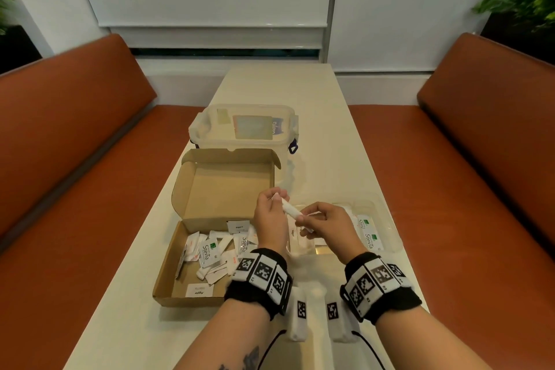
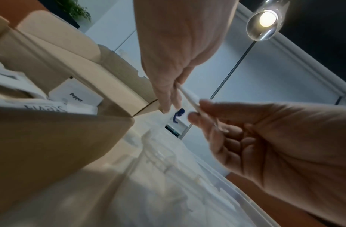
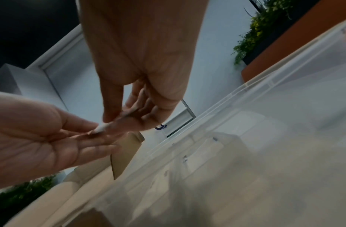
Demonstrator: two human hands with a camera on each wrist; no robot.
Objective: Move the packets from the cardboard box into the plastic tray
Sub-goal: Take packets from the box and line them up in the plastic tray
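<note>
An open cardboard box (image 1: 228, 186) sits left of centre, its near half strewn with several white packets (image 1: 210, 252), some marked Stevia or Pepper. The clear plastic tray (image 1: 383, 209) lies to its right and holds Stevia packets (image 1: 368, 234). Above the tray's left end both hands hold one slim white packet (image 1: 289, 210). My left hand (image 1: 277, 198) pinches its far end and my right hand (image 1: 301, 221) pinches its near end. The left wrist view shows that packet (image 2: 188, 96) edge-on between the fingers. The right wrist view shows it (image 3: 102, 128) above the tray (image 3: 246, 122).
A lidded translucent container (image 1: 243, 126) with a blue clasp stands behind the box. Two white marker blocks (image 1: 300, 309) lie on the cream table (image 1: 279, 90) between my wrists. Orange benches (image 1: 75, 159) run along both sides, with plants in the far corners.
</note>
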